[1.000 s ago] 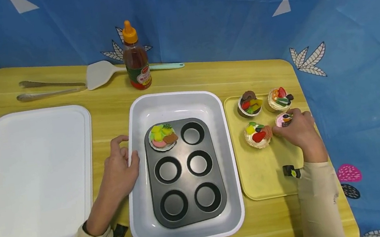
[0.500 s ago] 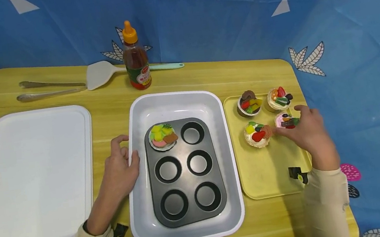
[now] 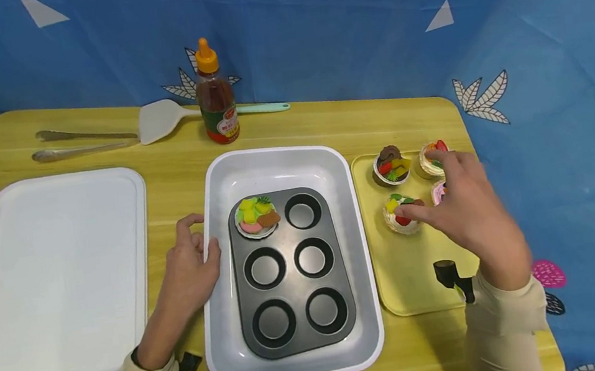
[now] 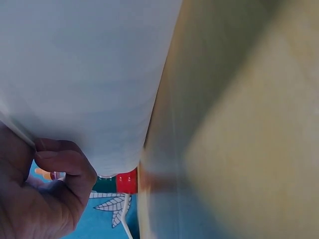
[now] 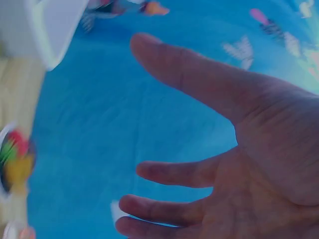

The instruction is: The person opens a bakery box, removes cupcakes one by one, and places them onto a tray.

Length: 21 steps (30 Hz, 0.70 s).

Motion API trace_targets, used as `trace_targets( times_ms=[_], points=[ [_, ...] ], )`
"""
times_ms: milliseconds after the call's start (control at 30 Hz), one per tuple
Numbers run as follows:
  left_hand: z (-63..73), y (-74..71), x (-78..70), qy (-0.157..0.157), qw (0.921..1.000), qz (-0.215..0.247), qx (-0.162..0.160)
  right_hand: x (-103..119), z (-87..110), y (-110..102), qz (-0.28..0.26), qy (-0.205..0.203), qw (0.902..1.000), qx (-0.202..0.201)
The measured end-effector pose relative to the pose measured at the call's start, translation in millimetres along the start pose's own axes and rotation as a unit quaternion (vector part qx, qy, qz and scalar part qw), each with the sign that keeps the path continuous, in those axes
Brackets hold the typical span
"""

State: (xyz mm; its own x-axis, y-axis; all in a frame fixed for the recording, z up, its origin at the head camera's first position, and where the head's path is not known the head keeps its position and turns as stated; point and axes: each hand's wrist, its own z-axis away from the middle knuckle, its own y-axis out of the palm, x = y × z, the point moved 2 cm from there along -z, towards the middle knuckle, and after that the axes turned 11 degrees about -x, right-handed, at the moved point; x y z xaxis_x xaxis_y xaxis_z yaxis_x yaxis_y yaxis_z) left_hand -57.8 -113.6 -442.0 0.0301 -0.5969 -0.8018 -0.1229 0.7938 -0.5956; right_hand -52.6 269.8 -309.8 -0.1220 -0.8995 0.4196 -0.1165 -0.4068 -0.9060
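Observation:
My left hand (image 3: pixel 191 275) pinches the left rim of a deep white tray (image 3: pixel 284 171), thumb inside and curled fingers outside. A dark six-cup muffin tin (image 3: pixel 292 281) lies in the tray, a fruit-topped cupcake (image 3: pixel 255 219) in its far left cup. Above the yellow tray (image 3: pixel 407 287), my right hand (image 3: pixel 470 213) is held with fingers spread and nothing in its grasp. It partly covers a pink cupcake (image 3: pixel 438 193) and a cream cupcake (image 3: pixel 424 162). Its thumb overlaps a strawberry-topped cupcake (image 3: pixel 400 223); a chocolate cupcake (image 3: pixel 392 167) sits farther back.
A flat white tray (image 3: pixel 61 273) lies on the left of the wooden table. Along the back are a spatula (image 3: pixel 158 121), two metal-handled utensils (image 3: pixel 84 149) and an upright sauce bottle (image 3: pixel 218 108). A blue patterned cloth (image 3: pixel 311 33) hangs behind.
My right hand has let go of the pink cupcake and risen, moving left and away over the cupcakes. The pink cupcake stays on the yellow tray. My left hand keeps its place.

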Motion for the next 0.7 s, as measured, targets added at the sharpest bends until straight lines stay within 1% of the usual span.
trace_targets(
  times_ms=[167,333,433,533,700],
  points=[
    [0.7,2.8,0.0,-0.001,0.9999,0.007,0.007,31.7,0.5,-2.3,-0.016,-0.048,0.9987,-0.007],
    [0.1,1.2,0.4,0.001,1.0000,0.003,0.002,68.3,-8.8,8.4,-0.020,-0.084,0.9962,0.013],
    [-0.3,0.2,0.2,0.006,1.0000,0.004,-0.003,89.4,-17.8,23.8,-0.011,-0.116,0.9928,0.027],
    [0.0,0.3,0.2,0.007,0.9999,0.013,-0.002,107.4,-25.2,42.7,0.004,-0.145,0.9877,0.057],
    [0.2,0.3,0.9,0.011,0.9998,0.017,-0.006,129.7,-32.4,77.4,0.039,-0.190,0.9738,0.118]
  ],
)
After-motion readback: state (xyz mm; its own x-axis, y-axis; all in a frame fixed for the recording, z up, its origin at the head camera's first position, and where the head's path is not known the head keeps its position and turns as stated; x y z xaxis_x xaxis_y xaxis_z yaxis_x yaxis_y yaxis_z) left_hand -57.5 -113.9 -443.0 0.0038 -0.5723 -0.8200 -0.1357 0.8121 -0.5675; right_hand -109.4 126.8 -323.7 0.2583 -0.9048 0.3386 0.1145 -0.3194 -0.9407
